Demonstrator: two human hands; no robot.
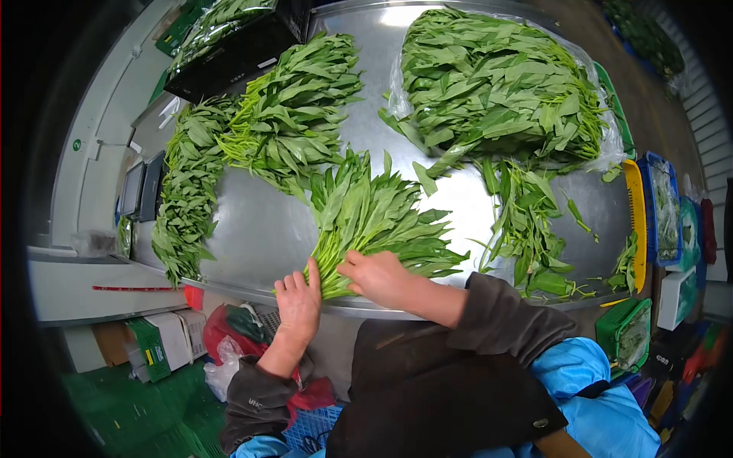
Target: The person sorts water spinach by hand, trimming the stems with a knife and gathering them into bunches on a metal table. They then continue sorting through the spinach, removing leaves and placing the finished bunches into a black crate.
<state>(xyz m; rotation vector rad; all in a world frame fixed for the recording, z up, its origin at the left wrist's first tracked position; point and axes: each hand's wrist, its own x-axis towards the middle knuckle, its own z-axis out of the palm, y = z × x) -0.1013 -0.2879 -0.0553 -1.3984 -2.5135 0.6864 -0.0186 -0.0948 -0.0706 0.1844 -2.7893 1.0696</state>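
A bunch of water spinach (374, 214) lies at the near edge of the metal table, its leaves fanned away from me and its pale stems towards me. My left hand (299, 304) is closed around the left side of the stem ends. From the right, my right hand (379, 276) has its fingers curled in on the same stems; its fingertips are partly hidden. Just beyond, a second pile of water spinach (294, 111) touches the bunch's leaf tips. Loose sprigs (527, 221) lie to the right of my right hand.
A large bagged heap of water spinach (496, 88) stands at the back right. Another row of greens (187, 187) lines the left side, near a black box (237, 57) and a dark device with a screen (141, 187). A yellow crate edge (635, 221) borders the right end.
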